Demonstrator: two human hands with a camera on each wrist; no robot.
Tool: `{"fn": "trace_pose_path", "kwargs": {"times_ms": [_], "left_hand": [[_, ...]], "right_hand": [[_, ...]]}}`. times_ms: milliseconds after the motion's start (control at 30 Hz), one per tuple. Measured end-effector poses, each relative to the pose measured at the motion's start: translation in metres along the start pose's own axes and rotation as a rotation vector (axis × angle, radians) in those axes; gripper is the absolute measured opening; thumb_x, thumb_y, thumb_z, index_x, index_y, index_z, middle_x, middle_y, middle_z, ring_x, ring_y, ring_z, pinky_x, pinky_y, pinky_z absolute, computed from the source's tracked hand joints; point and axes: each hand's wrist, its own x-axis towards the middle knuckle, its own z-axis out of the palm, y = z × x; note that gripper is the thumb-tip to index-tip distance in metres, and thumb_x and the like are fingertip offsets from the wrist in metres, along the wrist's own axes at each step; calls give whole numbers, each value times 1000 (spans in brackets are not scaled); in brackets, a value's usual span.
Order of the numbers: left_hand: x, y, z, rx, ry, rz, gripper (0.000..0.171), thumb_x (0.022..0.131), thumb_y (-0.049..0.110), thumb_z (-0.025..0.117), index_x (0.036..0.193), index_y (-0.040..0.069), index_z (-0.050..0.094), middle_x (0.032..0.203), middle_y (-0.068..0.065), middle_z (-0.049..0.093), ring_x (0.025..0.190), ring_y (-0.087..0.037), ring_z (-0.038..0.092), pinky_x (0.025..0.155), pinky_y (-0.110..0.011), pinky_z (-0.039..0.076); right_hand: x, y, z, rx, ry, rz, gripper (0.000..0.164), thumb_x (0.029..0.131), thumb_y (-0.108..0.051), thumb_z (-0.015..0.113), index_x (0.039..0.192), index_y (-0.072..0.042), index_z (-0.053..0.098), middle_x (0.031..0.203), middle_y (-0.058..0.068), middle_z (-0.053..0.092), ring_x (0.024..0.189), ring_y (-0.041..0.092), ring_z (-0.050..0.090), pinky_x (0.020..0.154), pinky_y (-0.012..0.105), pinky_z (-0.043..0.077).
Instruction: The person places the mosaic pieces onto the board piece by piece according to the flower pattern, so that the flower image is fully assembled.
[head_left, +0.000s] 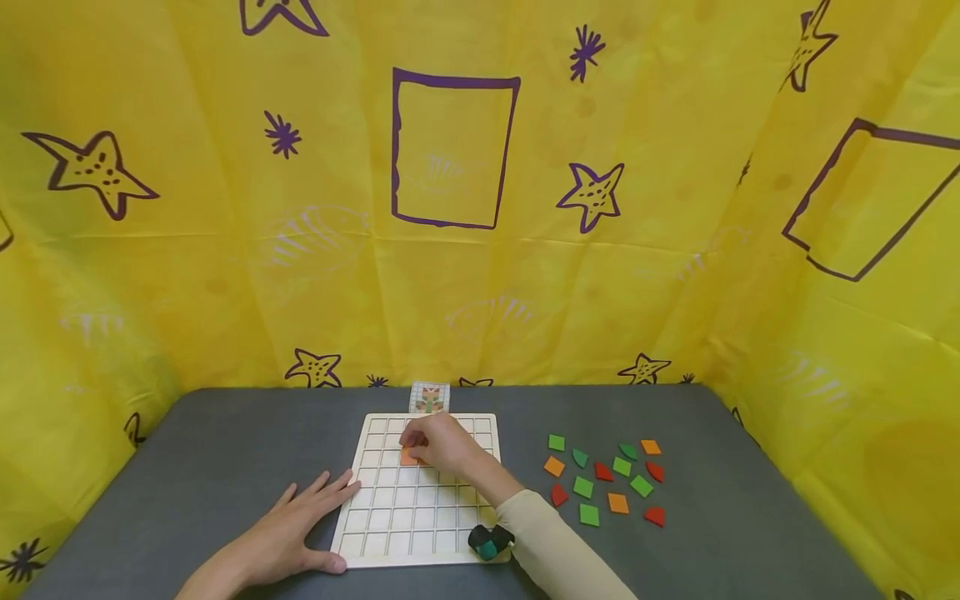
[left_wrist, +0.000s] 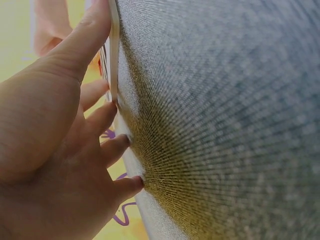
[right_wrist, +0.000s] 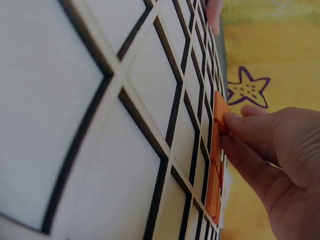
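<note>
A white gridded board (head_left: pixel 390 521) lies on the table. My right hand (head_left: pixel 447 447) is over its upper part, pinching an orange square tile (right_wrist: pixel 218 108) between thumb and fingers, right at the grid. In the right wrist view more orange tiles (right_wrist: pixel 212 187) sit in cells beside it, mostly hidden from the head view by my hand. My left hand (head_left: pixel 281 527) rests at the board's left edge, fingers spread, with the thumb at the near left corner. In the left wrist view that thumb (left_wrist: pixel 85 42) lies along the board's edge.
To the right of the board lie several loose tiles: green squares (head_left: pixel 589 515), orange squares (head_left: pixel 618 502), red quarter-rounds (head_left: pixel 655 516) and dark green pieces (head_left: pixel 580 457). A small pattern card (head_left: pixel 430 399) lies behind the board. Yellow printed cloth (head_left: pixel 457 292) surrounds the grey table (head_left: pixel 225 450).
</note>
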Motion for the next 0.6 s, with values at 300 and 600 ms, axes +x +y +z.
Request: {"fn": "trace_pose_path", "kwargs": {"times_ms": [300, 600], "left_hand": [[2, 2, -2, -9, -9, -33, 99, 66, 55, 81, 149, 16, 43, 157, -15, 33, 141, -53, 19, 102, -78, 3], [3, 1, -1, -23, -19, -59, 99, 65, 54, 82, 149, 17, 43, 157, -14, 32, 142, -52, 18, 102, -78, 2]], "right_hand": [[1, 1, 1, -17, 1, 2, 9, 86, -3, 74, 92, -10, 73, 81, -6, 69, 73, -2, 59, 68, 13, 48], [-1, 1, 1, 5, 6, -5, 12, 84, -1, 74, 93, -9, 73, 82, -5, 69, 74, -2, 59, 70, 12, 49]]}}
